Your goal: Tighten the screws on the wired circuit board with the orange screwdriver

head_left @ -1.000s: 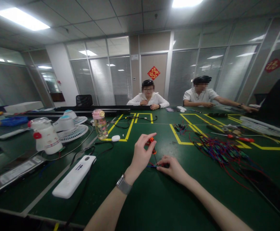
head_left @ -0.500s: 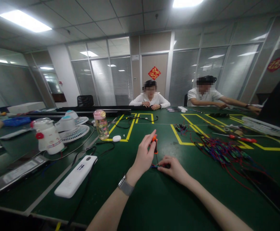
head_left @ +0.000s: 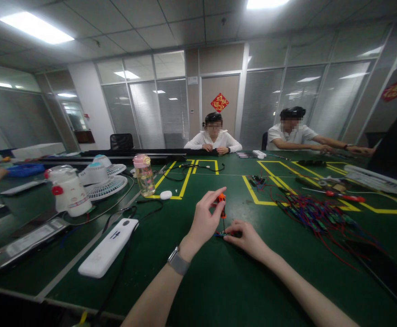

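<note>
Green is the colour of the large table [head_left: 215,290], on which strips of yellow tape [head_left: 186,181] form several frames. Along its far edge, toward the left, lie long black beams [head_left: 144,156]. Behind this edge sit two persons in white: a first co-worker [head_left: 215,140], opposite, with both hands near the edge, and a second co-worker [head_left: 287,138], more to the right, whose arm stretches toward a dark panel [head_left: 394,147].

On the left side stand white fans [head_left: 107,187] with round grilles. Beyond the right forearm, a tangled heap of boards and red and blue wires [head_left: 317,211] takes much of the table there. A white jug [head_left: 76,195] with red parts is just beside the fans; nearer lies a long white device [head_left: 105,254] with a dark mark. Between the fans and the hands, a clear bottle with pink lid [head_left: 144,177] stands upright.

The left hand [head_left: 203,215] has thumb and forefinger bent around the handle of an orange-and-black screwdriver [head_left: 223,210], hiding part of it. The right hand [head_left: 248,238] has its thumb and fingertips pinched together on one end of a small circuit board [head_left: 221,234], and they cover this end. The screwdriver is nearly upright, its tip down at the board, which lies on the table between both hands.
</note>
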### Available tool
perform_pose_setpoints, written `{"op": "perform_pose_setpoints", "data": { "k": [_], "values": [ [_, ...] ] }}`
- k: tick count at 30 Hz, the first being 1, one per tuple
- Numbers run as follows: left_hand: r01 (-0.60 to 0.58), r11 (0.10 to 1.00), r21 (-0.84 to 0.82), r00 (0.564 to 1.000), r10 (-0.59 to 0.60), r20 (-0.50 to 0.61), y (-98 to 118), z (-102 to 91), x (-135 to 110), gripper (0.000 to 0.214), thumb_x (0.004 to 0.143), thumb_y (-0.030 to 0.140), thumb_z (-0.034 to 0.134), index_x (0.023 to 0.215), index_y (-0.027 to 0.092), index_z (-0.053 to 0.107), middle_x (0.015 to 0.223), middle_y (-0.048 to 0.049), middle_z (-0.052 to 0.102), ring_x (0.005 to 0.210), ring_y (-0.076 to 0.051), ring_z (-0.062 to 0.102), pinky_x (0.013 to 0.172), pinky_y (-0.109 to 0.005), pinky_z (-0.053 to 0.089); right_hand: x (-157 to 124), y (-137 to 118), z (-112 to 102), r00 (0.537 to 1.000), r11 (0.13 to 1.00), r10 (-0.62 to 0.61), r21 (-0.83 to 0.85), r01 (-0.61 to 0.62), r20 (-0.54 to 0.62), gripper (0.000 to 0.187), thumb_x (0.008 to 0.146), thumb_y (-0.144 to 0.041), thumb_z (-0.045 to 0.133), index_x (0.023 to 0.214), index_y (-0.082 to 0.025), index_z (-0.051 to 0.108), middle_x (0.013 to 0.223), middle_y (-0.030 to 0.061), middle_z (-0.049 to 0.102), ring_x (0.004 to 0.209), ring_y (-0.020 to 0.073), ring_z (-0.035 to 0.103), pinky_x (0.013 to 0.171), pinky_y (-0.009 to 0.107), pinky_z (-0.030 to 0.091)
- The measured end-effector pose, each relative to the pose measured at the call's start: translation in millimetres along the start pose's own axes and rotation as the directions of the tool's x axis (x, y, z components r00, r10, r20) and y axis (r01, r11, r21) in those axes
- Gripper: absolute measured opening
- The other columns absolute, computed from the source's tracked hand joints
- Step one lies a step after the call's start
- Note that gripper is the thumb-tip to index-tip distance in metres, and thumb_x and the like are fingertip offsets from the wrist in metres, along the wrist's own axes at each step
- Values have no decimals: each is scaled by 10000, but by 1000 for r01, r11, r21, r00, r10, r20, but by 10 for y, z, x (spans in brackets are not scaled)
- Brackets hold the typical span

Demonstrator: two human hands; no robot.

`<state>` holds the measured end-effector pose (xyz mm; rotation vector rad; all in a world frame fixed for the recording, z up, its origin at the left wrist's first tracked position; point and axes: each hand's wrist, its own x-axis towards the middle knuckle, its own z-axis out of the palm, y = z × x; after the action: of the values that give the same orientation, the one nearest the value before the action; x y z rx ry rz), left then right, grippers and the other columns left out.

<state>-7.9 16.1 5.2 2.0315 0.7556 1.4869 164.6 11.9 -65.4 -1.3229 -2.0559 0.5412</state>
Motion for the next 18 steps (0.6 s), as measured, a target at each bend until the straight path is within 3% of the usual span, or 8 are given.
{"op": "perform_pose_setpoints", "data": {
  "k": [4, 9, 15, 18],
  "values": [
    [-16, 999, 51, 997, 19, -69, 40, 16, -5, 220, 862, 193, 635, 1077, 220, 680, 920, -20, 563, 820, -138, 591, 723, -249, 537, 3, -10, 1, 1000, 1000, 9, -17, -9, 2, 133, 771, -232, 719, 869, -188, 796, 798, 57, 663, 747, 197, 602, 703, 293, 450],
    [-56, 997, 49, 998, 57, -22, 71, 14, -11, 316, 973, 194, 446, 1245, 227, 603, 1097, -64, 603, 1000, -165, 600, 864, -301, 515, 3, 6, 9, 1000, 1000, 12, -4, -12, -2, 135, 773, -247, 714, 861, -183, 794, 815, 65, 670, 778, 208, 616, 715, 299, 454],
    [-49, 996, 80, 994, 57, -94, 66, 26, -20, 215, 924, 209, 554, 1094, 212, 686, 956, -42, 601, 851, -147, 605, 757, -261, 519, 0, 13, 8, 1000, 1000, 8, 5, -8, -3, 129, 767, -238, 716, 856, -191, 796, 795, 58, 666, 764, 201, 616, 705, 291, 451],
    [-47, 996, 74, 997, 52, -63, 68, 22, -17, 270, 949, 201, 506, 1176, 222, 650, 1020, -51, 606, 919, -152, 606, 819, -276, 508, 0, 20, 9, 1000, 1000, 6, -9, -6, -1, 129, 767, -241, 715, 854, -193, 796, 789, 55, 663, 756, 200, 609, 711, 296, 450]
  ]
}}
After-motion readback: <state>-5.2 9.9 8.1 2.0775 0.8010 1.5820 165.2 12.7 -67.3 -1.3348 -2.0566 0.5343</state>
